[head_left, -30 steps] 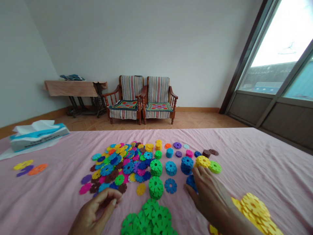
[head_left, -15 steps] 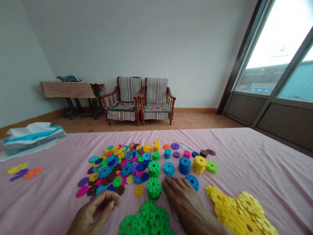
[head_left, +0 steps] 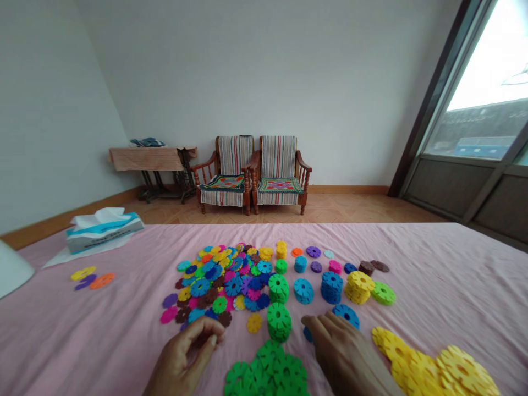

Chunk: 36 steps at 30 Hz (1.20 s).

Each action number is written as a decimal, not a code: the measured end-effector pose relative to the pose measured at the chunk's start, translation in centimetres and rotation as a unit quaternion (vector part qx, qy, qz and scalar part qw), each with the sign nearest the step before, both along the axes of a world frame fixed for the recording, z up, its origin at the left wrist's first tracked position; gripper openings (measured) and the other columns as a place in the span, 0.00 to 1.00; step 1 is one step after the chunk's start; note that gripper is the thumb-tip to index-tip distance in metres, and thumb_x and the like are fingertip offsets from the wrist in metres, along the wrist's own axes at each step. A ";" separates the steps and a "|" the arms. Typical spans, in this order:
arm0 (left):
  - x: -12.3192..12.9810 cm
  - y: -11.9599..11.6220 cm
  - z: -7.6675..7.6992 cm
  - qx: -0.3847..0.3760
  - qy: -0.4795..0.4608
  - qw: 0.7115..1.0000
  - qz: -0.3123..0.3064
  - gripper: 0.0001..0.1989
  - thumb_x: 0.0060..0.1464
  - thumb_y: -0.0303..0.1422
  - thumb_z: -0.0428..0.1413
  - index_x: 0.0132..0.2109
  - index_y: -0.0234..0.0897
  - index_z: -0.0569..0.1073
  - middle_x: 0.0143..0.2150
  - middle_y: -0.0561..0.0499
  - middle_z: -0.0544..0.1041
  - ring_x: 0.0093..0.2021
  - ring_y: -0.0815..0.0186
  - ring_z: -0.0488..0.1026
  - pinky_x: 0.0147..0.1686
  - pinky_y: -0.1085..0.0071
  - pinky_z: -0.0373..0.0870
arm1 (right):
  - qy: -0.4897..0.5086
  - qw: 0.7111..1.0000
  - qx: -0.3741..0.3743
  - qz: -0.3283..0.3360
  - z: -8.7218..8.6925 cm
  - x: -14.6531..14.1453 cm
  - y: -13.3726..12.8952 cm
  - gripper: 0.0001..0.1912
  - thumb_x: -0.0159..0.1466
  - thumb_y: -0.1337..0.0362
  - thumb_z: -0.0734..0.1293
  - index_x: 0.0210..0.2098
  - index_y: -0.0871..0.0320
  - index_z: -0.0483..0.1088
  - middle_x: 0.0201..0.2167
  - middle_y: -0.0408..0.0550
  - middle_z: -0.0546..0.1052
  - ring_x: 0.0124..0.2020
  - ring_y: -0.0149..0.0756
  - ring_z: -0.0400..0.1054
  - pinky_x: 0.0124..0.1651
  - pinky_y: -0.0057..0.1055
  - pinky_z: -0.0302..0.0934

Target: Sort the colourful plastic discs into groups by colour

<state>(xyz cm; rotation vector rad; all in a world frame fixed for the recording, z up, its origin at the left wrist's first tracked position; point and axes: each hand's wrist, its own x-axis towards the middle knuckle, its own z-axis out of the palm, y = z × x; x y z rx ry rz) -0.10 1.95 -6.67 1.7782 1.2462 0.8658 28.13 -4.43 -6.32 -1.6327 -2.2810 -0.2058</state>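
My left hand (head_left: 187,352) rests at the near edge of a mixed pile of notched plastic snowflake discs (head_left: 218,286). Its fingers are curled toward the thumb, and no disc shows between them. My right hand (head_left: 344,349) is palm down with bent fingers, over a blue snowflake disc (head_left: 307,334) that is partly hidden under the fingertips. Another blue disc (head_left: 347,315) lies just beyond its knuckles. Between the hands stand a green stack (head_left: 279,322) and, nearer me, a loose heap of green discs (head_left: 268,371).
Farther off stand another green stack (head_left: 279,289), a light blue stack (head_left: 304,290), a darker blue stack (head_left: 332,287) and a yellow stack (head_left: 359,287). Yellow discs (head_left: 433,363) are heaped at right. A tissue pack (head_left: 105,231) lies at left on the pink cloth (head_left: 136,308).
The view has turned left, shifting everything rightward. My right hand has drawn slightly back and bent its fingers, uncovering part of a blue disc. My left hand keeps its curled pose.
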 end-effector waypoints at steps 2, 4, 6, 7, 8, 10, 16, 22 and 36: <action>0.0 -0.1 -0.1 0.003 0.003 1.000 -0.001 0.12 0.56 0.42 0.51 0.34 0.38 0.72 0.30 0.51 0.73 0.34 0.63 0.72 0.36 0.72 0.68 | 0.044 0.998 -0.037 0.001 0.0 0.2 -0.2 0.17 0.58 0.79 0.59 0.40 0.54 0.67 0.30 0.43 0.76 0.32 0.35 0.72 0.33 0.26 0.62; -0.1 -0.2 -0.1 0.006 0.007 1.000 -0.001 0.12 0.56 0.41 0.51 0.34 0.38 0.72 0.30 0.52 0.73 0.34 0.63 0.72 0.36 0.72 0.67 | 0.062 0.995 -0.071 -0.004 -0.2 0.2 -0.3 0.16 0.60 0.78 0.57 0.39 0.54 0.68 0.31 0.44 0.76 0.33 0.35 0.72 0.33 0.26 0.63; 0.0 -0.2 -0.1 0.008 0.008 1.000 -0.002 0.12 0.56 0.41 0.50 0.33 0.38 0.72 0.30 0.52 0.72 0.34 0.63 0.72 0.36 0.72 0.66 | 0.055 0.995 -0.085 -0.015 -0.4 0.3 -0.4 0.16 0.61 0.78 0.56 0.38 0.54 0.68 0.32 0.46 0.75 0.34 0.37 0.72 0.34 0.28 0.65; 0.0 -0.3 0.0 0.007 0.008 1.000 -0.002 0.12 0.57 0.41 0.50 0.33 0.38 0.72 0.30 0.52 0.72 0.34 0.63 0.72 0.36 0.72 0.66 | 0.049 0.995 -0.085 -0.019 -0.5 0.3 -0.4 0.16 0.61 0.77 0.56 0.39 0.54 0.68 0.33 0.47 0.75 0.36 0.38 0.72 0.36 0.29 0.65; 0.0 -0.3 0.0 0.006 0.008 1.000 -0.002 0.12 0.57 0.41 0.50 0.33 0.38 0.71 0.30 0.52 0.72 0.34 0.63 0.71 0.36 0.72 0.66 | 0.042 0.995 -0.084 -0.020 -0.6 0.3 -0.4 0.15 0.62 0.77 0.56 0.40 0.55 0.68 0.35 0.48 0.75 0.37 0.39 0.72 0.38 0.30 0.66; 0.1 -0.3 0.1 0.006 0.008 1.000 0.000 0.12 0.57 0.40 0.50 0.33 0.38 0.71 0.30 0.52 0.72 0.34 0.63 0.71 0.36 0.72 0.66 | 0.033 0.996 -0.085 -0.019 -0.6 0.4 -0.5 0.13 0.61 0.75 0.58 0.41 0.56 0.68 0.38 0.50 0.75 0.39 0.40 0.72 0.40 0.33 0.67; 0.3 -0.2 0.3 0.014 0.008 1.000 0.006 0.12 0.56 0.41 0.51 0.33 0.38 0.72 0.29 0.52 0.72 0.33 0.63 0.71 0.36 0.72 0.67 | 0.025 0.991 -0.119 -0.049 0.3 0.1 -0.8 0.13 0.58 0.76 0.62 0.39 0.56 0.71 0.37 0.49 0.76 0.40 0.42 0.71 0.41 0.34 0.66; 0.7 -0.4 0.8 0.030 0.011 0.999 0.027 0.12 0.53 0.42 0.53 0.32 0.38 0.74 0.29 0.51 0.75 0.33 0.62 0.73 0.35 0.73 0.68 | 0.101 0.986 -0.122 -0.042 0.6 -0.3 -0.8 0.20 0.60 0.77 0.59 0.50 0.59 0.69 0.44 0.53 0.75 0.46 0.39 0.70 0.47 0.31 0.65; 0.4 -0.2 0.3 0.039 0.031 0.999 0.015 0.12 0.55 0.42 0.52 0.34 0.39 0.73 0.30 0.52 0.75 0.34 0.63 0.73 0.36 0.73 0.68 | -0.011 0.999 0.041 0.012 -1.0 -0.1 -2.7 0.10 0.54 0.73 0.69 0.23 0.54 0.67 0.26 0.40 0.72 0.28 0.34 0.67 0.28 0.29 0.57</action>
